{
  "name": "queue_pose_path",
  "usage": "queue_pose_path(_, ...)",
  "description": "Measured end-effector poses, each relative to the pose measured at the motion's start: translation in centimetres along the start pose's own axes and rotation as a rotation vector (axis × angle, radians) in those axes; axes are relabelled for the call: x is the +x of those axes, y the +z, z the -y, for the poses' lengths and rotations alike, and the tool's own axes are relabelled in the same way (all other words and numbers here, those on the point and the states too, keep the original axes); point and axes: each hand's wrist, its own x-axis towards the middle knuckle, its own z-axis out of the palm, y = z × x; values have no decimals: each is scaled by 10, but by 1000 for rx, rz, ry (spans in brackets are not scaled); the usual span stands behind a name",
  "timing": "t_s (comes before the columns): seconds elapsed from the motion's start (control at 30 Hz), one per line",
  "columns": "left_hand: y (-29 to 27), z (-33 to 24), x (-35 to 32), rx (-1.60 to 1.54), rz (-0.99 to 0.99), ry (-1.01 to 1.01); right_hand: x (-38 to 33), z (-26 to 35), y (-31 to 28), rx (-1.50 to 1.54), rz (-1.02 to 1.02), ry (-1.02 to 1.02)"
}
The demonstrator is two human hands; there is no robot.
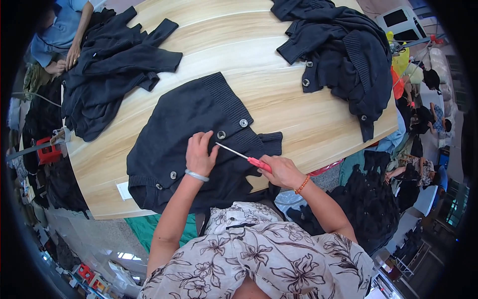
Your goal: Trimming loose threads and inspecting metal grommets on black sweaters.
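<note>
A black knitted cardigan [172,119] with ribbed edges and several round buttons lies spread on the table in front of me. My left hand [199,157] rests on it, thumb and fingers apart, its fingertips beside a button [221,134]. From the right, my right hand [282,172] grips the red handle of a screwdriver-like tool [259,164]. The tool's thin metal shaft points left across the cardigan, and its tip is close to my left thumb, just below that button. Whether the tip touches the cloth, I cannot tell.
The wooden table [234,40] bears another dark garment [119,74] at the far left, where a co-worker's hands [69,60] touch it. More dark knitwear [343,55] is heaped at the far right. A white label [124,191] lies by the cardigan's left edge. Dark garments [368,199] are piled beyond the right edge.
</note>
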Motion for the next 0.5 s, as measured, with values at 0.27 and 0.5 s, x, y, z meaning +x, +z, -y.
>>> queue_pose_path(0.27, 47, 9, 28, 40, 267, -105, -16, -12, -11, -39, -26, 144)
queue_pose_path(0.5, 35, 39, 27, -420, 364, -387, -4, -7, -16, -26, 19, 59)
